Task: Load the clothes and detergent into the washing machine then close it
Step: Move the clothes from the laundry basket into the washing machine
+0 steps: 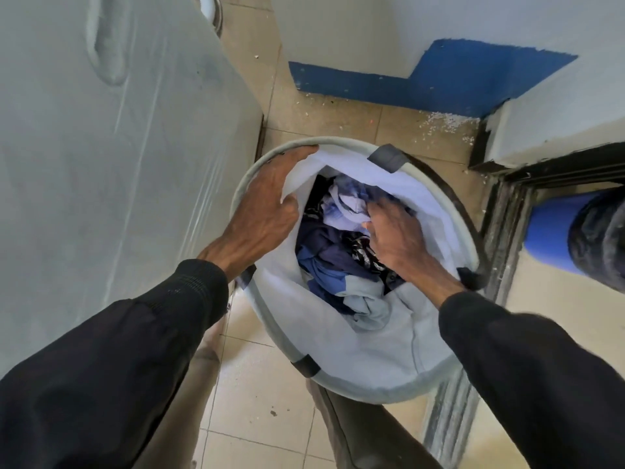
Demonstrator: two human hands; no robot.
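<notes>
A round pale laundry basket [355,384] stands on the tiled floor in front of me, lined with white cloth. Inside lies a heap of clothes [334,265] in dark blue, light blue and white. My left hand [267,211] grips the basket's white liner at the left rim. My right hand [395,238] is down inside the basket, its fingers pressed into the clothes; whether they have closed on a garment is hidden. The washing machine [101,147], white and covered in clear plastic film, fills the left of the view. No detergent is in view.
A white wall with a blue base stripe [439,82] stands behind the basket. A dark door frame and sill [500,211] run along the right, with a blue barrel [554,238] beyond it. White crumbs lie scattered on the tiles [446,123].
</notes>
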